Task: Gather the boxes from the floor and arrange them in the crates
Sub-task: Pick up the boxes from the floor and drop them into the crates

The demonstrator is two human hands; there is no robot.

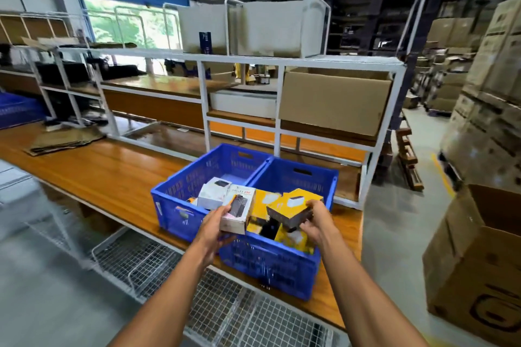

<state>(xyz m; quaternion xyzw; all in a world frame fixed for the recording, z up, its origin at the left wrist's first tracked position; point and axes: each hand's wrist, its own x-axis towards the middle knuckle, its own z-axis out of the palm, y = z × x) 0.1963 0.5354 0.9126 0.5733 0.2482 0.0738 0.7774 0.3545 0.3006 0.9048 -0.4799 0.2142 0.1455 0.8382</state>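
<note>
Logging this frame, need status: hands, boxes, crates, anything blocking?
Left hand grips white box; right hand grips yellow-and-black box. Both held over blue crates on wooden table. Crates already hold boxes. Nothing blocking.

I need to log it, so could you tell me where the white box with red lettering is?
The white box is in the left hand, held over the blue crates, just left of the yellow box.

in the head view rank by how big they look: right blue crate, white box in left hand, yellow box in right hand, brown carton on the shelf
1. brown carton
2. right blue crate
3. white box and yellow box: these look alike, so no ranking between them.
</note>
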